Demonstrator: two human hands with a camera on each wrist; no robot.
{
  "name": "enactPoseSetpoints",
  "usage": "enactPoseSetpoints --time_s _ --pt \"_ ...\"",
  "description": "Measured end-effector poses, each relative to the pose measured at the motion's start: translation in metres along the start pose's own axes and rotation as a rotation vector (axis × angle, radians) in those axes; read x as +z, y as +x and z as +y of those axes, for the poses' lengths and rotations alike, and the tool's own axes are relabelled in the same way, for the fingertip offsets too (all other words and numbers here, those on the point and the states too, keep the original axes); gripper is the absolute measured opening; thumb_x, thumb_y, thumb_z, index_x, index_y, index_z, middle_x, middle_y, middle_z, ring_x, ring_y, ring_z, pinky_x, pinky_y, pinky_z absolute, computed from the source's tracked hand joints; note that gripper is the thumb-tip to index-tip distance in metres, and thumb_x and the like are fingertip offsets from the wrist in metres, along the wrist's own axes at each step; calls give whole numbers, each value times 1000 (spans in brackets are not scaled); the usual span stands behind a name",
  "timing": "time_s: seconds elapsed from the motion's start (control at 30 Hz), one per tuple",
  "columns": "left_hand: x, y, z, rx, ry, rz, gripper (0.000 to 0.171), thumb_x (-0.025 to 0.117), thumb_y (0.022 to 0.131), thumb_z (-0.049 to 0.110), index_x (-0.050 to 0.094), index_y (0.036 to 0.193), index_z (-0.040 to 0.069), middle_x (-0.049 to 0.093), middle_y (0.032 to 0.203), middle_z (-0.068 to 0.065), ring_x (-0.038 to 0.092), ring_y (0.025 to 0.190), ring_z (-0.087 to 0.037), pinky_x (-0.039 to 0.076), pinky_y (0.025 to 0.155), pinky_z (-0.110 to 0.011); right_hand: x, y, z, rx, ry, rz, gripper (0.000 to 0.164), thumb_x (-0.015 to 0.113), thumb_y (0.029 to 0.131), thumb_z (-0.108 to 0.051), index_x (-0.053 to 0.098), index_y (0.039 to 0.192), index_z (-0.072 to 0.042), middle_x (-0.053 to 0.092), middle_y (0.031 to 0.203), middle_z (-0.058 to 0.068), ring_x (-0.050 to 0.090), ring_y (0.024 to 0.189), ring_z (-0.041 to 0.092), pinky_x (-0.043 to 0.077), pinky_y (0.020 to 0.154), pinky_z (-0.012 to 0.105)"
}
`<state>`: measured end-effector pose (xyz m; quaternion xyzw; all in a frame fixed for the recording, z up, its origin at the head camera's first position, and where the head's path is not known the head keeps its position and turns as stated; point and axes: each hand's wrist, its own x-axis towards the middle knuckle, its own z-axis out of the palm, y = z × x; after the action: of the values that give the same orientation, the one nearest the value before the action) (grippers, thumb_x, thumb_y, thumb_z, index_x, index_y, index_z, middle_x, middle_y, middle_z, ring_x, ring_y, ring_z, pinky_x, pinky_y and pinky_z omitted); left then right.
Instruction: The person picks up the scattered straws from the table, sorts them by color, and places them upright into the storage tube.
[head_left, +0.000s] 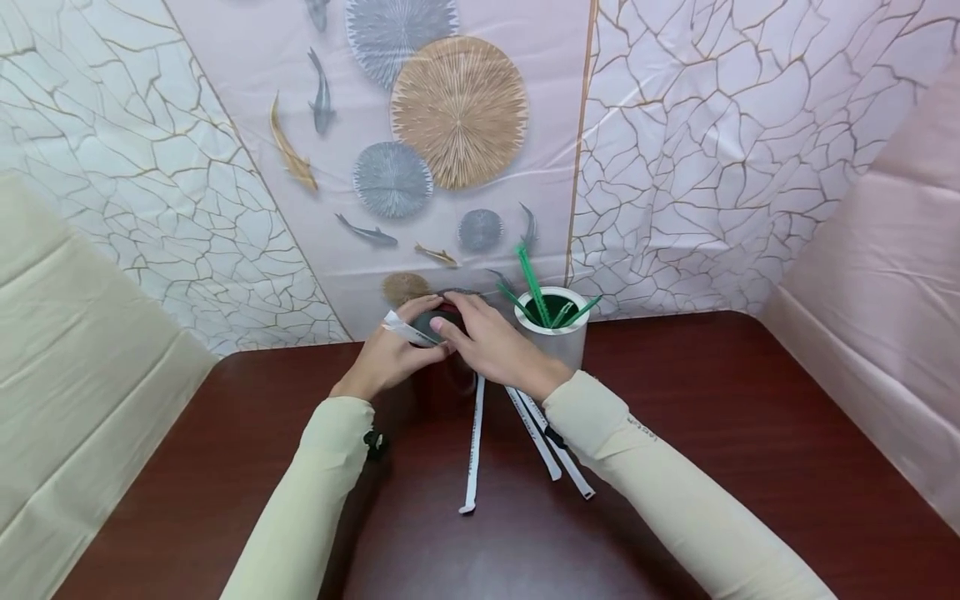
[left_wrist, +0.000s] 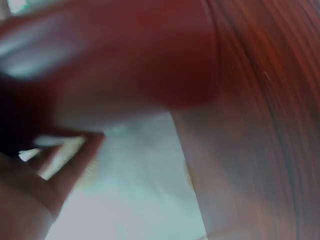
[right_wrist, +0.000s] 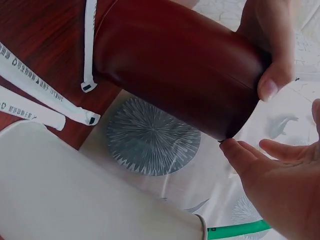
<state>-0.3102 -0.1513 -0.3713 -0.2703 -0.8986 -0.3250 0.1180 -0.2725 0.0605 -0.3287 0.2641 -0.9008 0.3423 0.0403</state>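
Observation:
A dark red cylindrical container (right_wrist: 175, 65) stands on the table near its back edge. My left hand (head_left: 390, 358) grips it near the rim, the thumb on the near side. A white strip (head_left: 407, 330) sticks out over that hand's index finger; its other end is hidden. My right hand (head_left: 491, 342) touches the rim with its fingertips, its thumb lying over the dark top (head_left: 427, 325). Whether that top is a lid or the inside, I cannot tell. The left wrist view is blurred; there the red container (left_wrist: 135, 60) crosses above part of the left hand (left_wrist: 30, 195).
Right of the container stands a white cup (head_left: 566, 346) with several green straws (head_left: 531, 283) in it. On the dark red wooden table (head_left: 675, 400) lie paper-wrapped straws, one (head_left: 472, 450) in front of the container and two (head_left: 536, 433) by the right forearm. A patterned cloth (head_left: 675, 167) hangs behind.

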Motion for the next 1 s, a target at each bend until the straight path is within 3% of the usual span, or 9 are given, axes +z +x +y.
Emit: enactPoseSetpoints --time_s 0.13,0.27,0.43,0.57,0.8,1.0 --pt "1 -1 8 -86 47 -20 78 73 92 54 50 159 23 41 167 3 42 151 -28 41 114 -59 -9 -11 -4 -44 9 40 66 49 112 -47 40 161 -4 46 159 16 44 148 32 36 121 49" --pt "4 -1 9 -87 106 4 83 71 90 65 51 159 24 44 165 4 47 148 -32 44 111 -60 -32 -38 -14 -59 102 76 54 61 109 -35 52 152 -3 58 148 14 60 133 31 49 111 47" --pt "10 0 8 -76 115 53 84 75 87 64 54 156 21 49 161 -1 54 141 -35 47 107 -59 -68 -78 -10 89 258 40 37 64 107 -29 65 137 -6 75 116 10 76 98 22 61 89 40" --pt "10 -1 7 -95 132 71 82 74 86 64 55 155 23 50 160 -2 56 139 -36 51 99 -61 -81 -100 15 210 341 -10 39 60 109 -29 63 135 0 74 109 15 74 91 23 62 83 39" --pt "11 0 9 -88 175 96 81 74 85 64 57 154 25 53 159 -1 61 131 -39 55 89 -61 -57 -112 70 329 388 -168 34 58 108 -17 59 129 10 69 112 22 71 95 28 63 80 39" --pt "15 -1 7 -78 147 128 79 77 85 61 60 151 23 55 157 -2 60 134 -37 55 91 -61 -22 -104 92 415 271 -218 30 69 101 -18 63 116 8 69 95 17 69 78 24 62 70 37"
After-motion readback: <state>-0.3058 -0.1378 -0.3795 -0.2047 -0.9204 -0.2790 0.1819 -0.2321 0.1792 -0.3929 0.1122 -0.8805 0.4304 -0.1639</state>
